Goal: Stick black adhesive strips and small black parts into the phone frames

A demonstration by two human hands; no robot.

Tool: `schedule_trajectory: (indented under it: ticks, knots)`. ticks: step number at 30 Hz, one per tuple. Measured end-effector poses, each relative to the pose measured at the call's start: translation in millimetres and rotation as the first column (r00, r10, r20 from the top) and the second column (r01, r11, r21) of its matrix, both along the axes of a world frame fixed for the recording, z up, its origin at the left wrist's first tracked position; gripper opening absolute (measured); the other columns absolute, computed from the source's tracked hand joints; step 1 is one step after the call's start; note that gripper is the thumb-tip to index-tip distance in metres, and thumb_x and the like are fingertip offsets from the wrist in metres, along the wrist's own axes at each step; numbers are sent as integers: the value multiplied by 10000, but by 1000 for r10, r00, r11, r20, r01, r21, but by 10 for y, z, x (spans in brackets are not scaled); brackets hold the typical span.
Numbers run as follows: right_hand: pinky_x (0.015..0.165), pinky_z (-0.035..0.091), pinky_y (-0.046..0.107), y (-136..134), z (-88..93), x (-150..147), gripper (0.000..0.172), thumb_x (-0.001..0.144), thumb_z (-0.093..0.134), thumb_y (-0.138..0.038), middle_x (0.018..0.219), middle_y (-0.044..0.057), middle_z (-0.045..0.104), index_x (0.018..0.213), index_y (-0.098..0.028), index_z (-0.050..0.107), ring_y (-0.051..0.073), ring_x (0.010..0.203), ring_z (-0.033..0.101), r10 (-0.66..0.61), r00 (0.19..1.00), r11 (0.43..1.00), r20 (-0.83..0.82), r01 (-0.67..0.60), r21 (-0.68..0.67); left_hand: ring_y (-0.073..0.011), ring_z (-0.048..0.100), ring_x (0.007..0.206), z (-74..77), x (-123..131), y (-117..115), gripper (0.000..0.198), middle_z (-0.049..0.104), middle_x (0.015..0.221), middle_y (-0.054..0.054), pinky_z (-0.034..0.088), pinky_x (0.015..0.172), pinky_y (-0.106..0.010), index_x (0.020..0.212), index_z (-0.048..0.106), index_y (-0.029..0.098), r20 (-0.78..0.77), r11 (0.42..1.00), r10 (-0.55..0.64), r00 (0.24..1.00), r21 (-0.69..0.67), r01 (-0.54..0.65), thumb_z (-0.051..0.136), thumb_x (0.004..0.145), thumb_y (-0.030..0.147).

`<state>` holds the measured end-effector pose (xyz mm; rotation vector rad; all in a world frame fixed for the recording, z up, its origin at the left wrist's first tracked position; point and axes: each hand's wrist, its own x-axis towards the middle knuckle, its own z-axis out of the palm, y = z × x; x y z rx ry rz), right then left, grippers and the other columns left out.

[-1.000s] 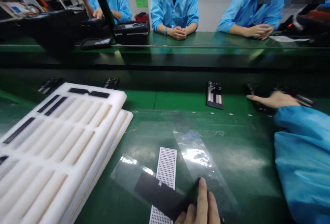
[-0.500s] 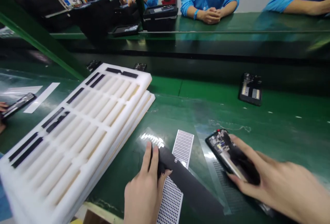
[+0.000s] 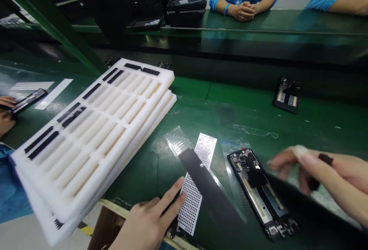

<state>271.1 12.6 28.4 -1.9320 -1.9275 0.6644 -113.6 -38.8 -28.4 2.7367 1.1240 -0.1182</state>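
Observation:
My left hand point(image 3: 152, 219) is at the bottom centre, its fingers stretched out flat on the lower edge of a white dotted sheet point(image 3: 195, 192); a thin dark piece shows under the fingertips. A long black strip point(image 3: 209, 188) lies slantwise across the sheet, with a clear film point(image 3: 178, 140) at its upper end. To the right lies an open phone body point(image 3: 260, 192), its insides facing up. My right hand point(image 3: 316, 177) hovers just right of it, smeared by motion, a white cot on one fingertip and small dark bits by the fingers.
A stack of white foam trays point(image 3: 94, 127) with several black strips in their slots fills the left. Another phone body point(image 3: 287, 94) lies on the green belt point(image 3: 230, 100). A co-worker's hands point(image 3: 5, 115) hold a phone point(image 3: 28, 99) at far left. People in blue coats point(image 3: 244, 10) sit opposite.
My right hand set the phone body down by the black strip and lifted off it to the right. My left hand slid back from the strip's upper end to the sheet's lower edge.

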Motion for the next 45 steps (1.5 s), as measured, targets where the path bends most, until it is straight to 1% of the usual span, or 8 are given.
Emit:
schedule_trajectory:
  ticks: [4,8,12,20,26,39,42,45]
  knots:
    - [493,559,330,538,231,-442,701,869,421,-805,631,110,702,591,-254,752,207,533,650,-114,859,993,-498,96,-62,-113,703,693,-205,217,-265,634,377,1583,-85,539,478,-213,1482,441,138,54,985,165,985,42,-167,451,853,55]
    - [378,466,247,967,55,-875,694,784,552,-825,477,66,626,653,-160,703,128,368,550,-140,627,983,-766,-4,-182,-103,695,645,-248,487,-362,669,407,1569,-107,515,443,-214,1498,406,118,192,943,320,928,26,-331,426,834,38]
    - [418,506,230,1088,-269,-1116,655,782,603,-788,547,88,696,713,-139,662,135,432,620,-91,611,960,-787,-157,-233,-148,735,907,-101,545,-101,756,399,1586,-86,579,613,-204,1510,380,147,288,910,390,875,27,-415,387,768,1]
    - [594,569,281,930,-555,-1193,422,809,735,-579,676,52,733,813,-167,644,158,594,682,65,679,954,-731,-257,-154,-226,721,937,99,578,617,643,347,1614,-33,626,579,-344,1468,481,259,-117,954,293,949,102,-281,487,865,35]
    - [682,587,313,915,-649,-1196,331,904,661,-484,757,66,751,846,-158,671,186,692,718,114,715,948,-689,-285,-139,-242,722,981,37,581,624,628,393,1585,-52,639,583,-350,1455,504,237,-133,961,276,952,68,-269,503,862,29]
    - [640,598,298,963,-636,-1211,502,851,664,-623,733,97,752,840,-122,691,193,672,736,84,662,950,-745,-278,-140,-370,704,1035,60,626,630,648,394,1577,-62,640,610,-514,1416,552,206,56,911,400,915,-132,-390,480,816,-28]
    - [648,612,310,961,-561,-1189,511,849,662,-636,737,99,753,833,-127,705,204,676,745,84,608,960,-789,-262,-99,-393,679,1105,64,625,647,652,443,1556,-53,630,715,-516,1349,612,253,191,864,489,851,-237,-443,516,779,-50]
    - [694,620,302,835,-372,-1139,443,925,610,-575,811,91,764,920,-145,718,185,709,742,85,524,979,-847,-201,-26,-328,698,1074,95,648,606,454,620,1411,-75,597,850,-470,1294,610,266,374,772,632,678,-383,-508,587,875,91]
